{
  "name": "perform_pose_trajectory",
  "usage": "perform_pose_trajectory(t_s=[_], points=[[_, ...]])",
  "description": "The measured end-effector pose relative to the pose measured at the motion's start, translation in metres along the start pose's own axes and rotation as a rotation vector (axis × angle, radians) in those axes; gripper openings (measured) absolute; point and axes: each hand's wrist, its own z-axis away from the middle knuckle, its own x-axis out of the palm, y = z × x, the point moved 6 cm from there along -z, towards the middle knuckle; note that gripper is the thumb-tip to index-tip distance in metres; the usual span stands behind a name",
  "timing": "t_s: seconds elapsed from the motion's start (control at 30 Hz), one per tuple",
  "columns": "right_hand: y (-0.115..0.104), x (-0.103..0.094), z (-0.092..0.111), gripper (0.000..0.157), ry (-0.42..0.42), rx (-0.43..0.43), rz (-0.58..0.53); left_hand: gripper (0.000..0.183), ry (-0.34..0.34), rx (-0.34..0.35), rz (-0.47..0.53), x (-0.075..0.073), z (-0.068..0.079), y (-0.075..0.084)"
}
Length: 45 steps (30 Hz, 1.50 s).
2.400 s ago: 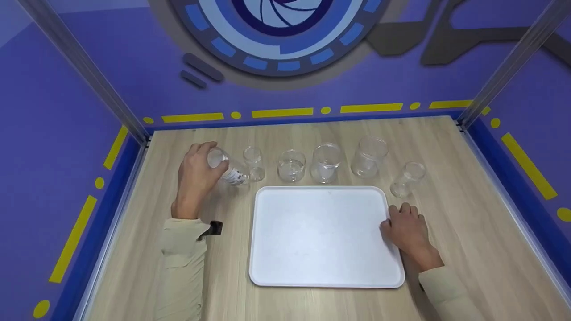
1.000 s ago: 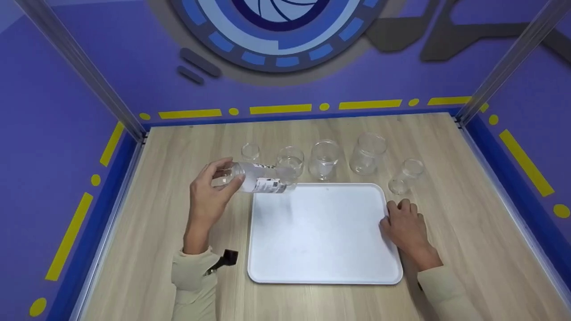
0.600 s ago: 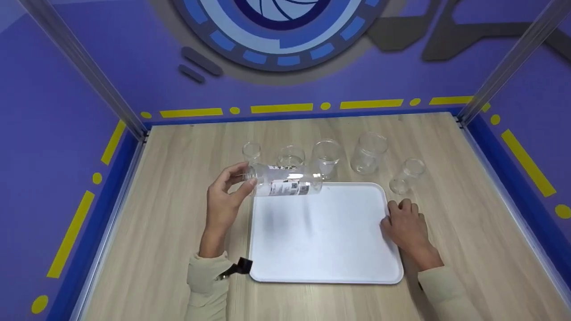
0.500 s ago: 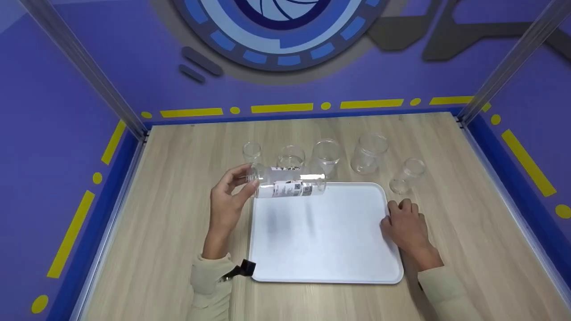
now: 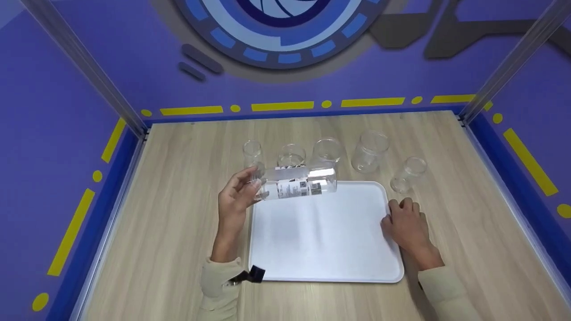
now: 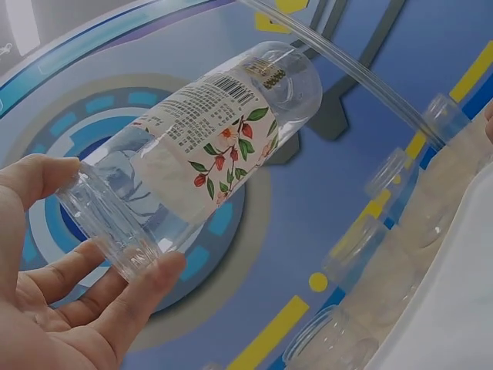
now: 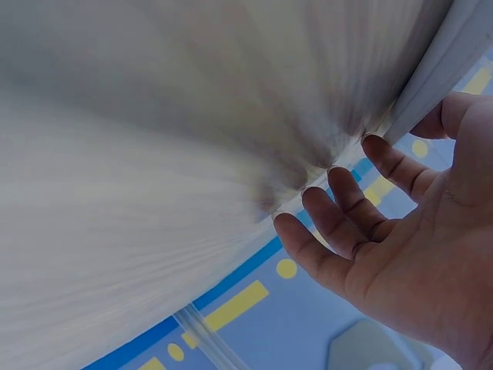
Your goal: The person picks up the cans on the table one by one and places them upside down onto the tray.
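My left hand [image 5: 233,198] holds a clear wide-mouthed plastic jar [image 5: 308,182] by its mouth end, thumb on one side and fingers on the other. The jar lies nearly level above the back left of a white tray [image 5: 330,249]. In the left wrist view the jar's label [image 6: 223,135] shows red flowers, green leaves and a barcode. My right hand [image 5: 408,225] rests at the tray's right rim, thumb at the rim. Its bent fingertips [image 7: 289,223] touch the table beside the tray in the right wrist view.
Behind the tray stands a row of clear glasses: a narrow one [image 5: 252,151], a short one [image 5: 291,151], a medium one [image 5: 328,145] and a tall one [image 5: 372,154]. A waisted glass [image 5: 414,168] is at the right. Blue panels [image 5: 285,89] enclose the table.
My left hand has carried the jar from the table's left side, beside the narrow glass, rightward over the tray, tipping it toward level. My right hand has stayed at the tray's rim.
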Motion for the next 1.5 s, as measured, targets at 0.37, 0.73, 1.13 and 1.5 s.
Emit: perform_pose_trajectory(t_s=[0.37,0.73,1.13,1.5], points=[[-0.001,-0.003,0.002,0.034,-0.006,0.013,-0.049,0.045,-0.007,0.01,0.004,0.008,0.001,-0.006],[-0.006,-0.005,0.005,0.048,-0.036,0.089,-0.154,0.046,-0.007,-0.027,0.016,0.011,0.005,-0.015],[-0.036,-0.035,0.01,0.048,0.045,0.033,-0.288,0.046,-0.018,-0.024,-0.008,0.015,0.007,-0.014],[-0.074,-0.058,0.018,0.042,0.119,-0.007,-0.549,0.047,-0.021,-0.024,0.009,0.018,0.009,-0.013]])
